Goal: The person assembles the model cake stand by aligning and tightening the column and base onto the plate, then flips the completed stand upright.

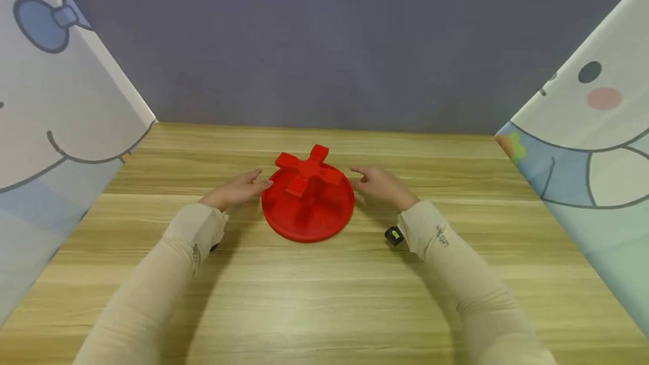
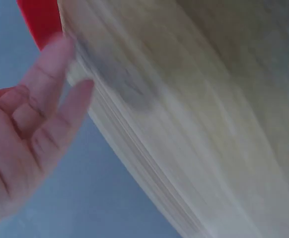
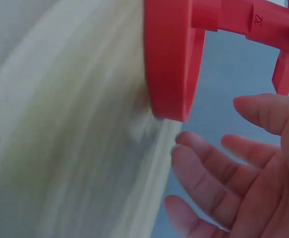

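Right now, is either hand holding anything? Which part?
Nothing is held. The left hand and right hand sit open on either side of the red disc, fingers near its rim but not gripping it.

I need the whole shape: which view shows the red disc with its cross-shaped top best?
The head view: the whole red disc and cross show. The right wrist view shows only its rim edge-on and a cross arm; the left wrist view only a red sliver.

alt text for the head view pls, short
Two open hands, left hand and right hand, flank a red round disc topped by a cross-shaped piece on a wooden table; neither grips it.
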Tool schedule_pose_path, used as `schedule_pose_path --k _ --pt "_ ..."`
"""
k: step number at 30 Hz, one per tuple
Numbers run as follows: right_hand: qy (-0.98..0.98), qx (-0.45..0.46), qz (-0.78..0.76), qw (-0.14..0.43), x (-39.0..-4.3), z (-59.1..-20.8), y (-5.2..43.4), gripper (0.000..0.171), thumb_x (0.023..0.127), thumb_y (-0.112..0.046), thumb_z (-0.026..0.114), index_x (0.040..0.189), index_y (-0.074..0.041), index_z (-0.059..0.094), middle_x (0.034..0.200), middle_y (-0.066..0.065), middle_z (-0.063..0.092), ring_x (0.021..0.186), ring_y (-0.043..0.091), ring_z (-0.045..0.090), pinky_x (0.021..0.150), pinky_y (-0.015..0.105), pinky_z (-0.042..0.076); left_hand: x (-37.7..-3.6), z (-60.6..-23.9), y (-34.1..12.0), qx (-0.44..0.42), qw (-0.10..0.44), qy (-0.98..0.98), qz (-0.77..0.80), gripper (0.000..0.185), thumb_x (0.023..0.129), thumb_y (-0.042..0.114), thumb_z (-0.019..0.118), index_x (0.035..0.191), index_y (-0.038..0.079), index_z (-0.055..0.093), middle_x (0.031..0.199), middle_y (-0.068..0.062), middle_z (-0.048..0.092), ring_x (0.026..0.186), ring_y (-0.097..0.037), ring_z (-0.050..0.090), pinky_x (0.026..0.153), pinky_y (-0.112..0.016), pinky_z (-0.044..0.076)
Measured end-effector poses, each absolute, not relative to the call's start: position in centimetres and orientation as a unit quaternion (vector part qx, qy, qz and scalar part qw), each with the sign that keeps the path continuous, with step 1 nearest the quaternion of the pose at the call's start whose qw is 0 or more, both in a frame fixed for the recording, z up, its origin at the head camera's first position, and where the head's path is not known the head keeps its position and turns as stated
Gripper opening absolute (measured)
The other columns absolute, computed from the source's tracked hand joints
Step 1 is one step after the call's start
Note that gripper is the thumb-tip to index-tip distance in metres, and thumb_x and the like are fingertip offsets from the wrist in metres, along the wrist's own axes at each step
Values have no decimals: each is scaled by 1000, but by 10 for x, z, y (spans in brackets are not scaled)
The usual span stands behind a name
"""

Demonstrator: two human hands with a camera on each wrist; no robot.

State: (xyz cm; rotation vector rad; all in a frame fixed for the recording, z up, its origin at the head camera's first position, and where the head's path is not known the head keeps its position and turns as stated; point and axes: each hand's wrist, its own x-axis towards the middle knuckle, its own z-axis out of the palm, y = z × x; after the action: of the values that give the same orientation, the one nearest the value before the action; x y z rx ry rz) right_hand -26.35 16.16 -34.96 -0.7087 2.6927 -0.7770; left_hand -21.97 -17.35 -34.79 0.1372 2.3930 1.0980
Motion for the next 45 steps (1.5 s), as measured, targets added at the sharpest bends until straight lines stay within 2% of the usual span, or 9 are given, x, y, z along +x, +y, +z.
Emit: schedule_pose_path --k 2,4,7,15,22,30,36,41,45 --pt "917 -235 -284 151 -264 -354 161 54 91 -10 55 142 5 41 78 12 67 63 16 57 58 28 46 -220 -347 -171 43 266 878 396 81 100 42 42 152 0 -4 133 -26 50 82 -30 62 79 -39 50" --pt "910 -228 -298 177 -264 -359 160 58 92 -11 56 143 7 36 72 10 64 57 15 55 54 25 44 -220 -347 -168 32 284 873 396 82 100 41 42 152 2 -8 110 -22 61 54 -20 51 60 -30 48" --pt "900 -206 -320 214 -264 -364 158 66 92 -13 57 147 6 28 68 7 60 51 14 52 52 24 43 -219 -349 -164 15 297 867 400 83 99 39 44 152 4 -10 87 -14 60 44 -12 41 48 -24 41" --pt "877 -178 -364 259 -262 -371 150 71 91 -9 58 149 4 21 67 7 58 50 14 55 54 28 53 -223 -357 -147 24 304 868 393 64 94 15 49 147 4 16 73 -9 55 55 -16 48 43 -22 36" --pt "874 -156 -367 277 -259 -372 146 78 87 -3 57 153 -5 16 61 11 59 46 17 57 45 29 51 -222 -359 -142 0 299 872 387 64 94 5 45 148 1 10 66 -9 55 47 -14 47 42 -22 38" --pt "864 -139 -401 272 -251 -377 138 71 86 5 48 151 -3 21 58 12 56 42 15 54 40 26 48 -215 -362 -140 -18 299 864 404 55 92 -2 46 140 -1 19 60 -8 52 41 -12 42 40 -21 35" --pt "877 -139 -376 266 -248 -378 134 67 87 5 49 149 1 22 64 14 58 43 17 55 43 30 51 -208 -363 -137 -37 295 855 425 54 89 -9 42 138 -3 20 58 -8 49 43 -12 40 42 -22 38" --pt "891 -133 -354 251 -243 -374 138 71 88 3 51 150 5 16 79 19 63 44 17 58 46 30 53 -202 -357 -136 -26 285 850 441 46 91 -4 44 133 -4 27 59 -10 52 45 -15 50 46 -28 49" --pt "905 -133 -337 225 -240 -367 141 68 86 3 53 148 6 25 89 20 65 47 18 61 49 30 54 -202 -348 -136 -5 276 861 428 39 89 0 47 126 -5 35 61 -11 57 49 -17 56 50 -30 53"
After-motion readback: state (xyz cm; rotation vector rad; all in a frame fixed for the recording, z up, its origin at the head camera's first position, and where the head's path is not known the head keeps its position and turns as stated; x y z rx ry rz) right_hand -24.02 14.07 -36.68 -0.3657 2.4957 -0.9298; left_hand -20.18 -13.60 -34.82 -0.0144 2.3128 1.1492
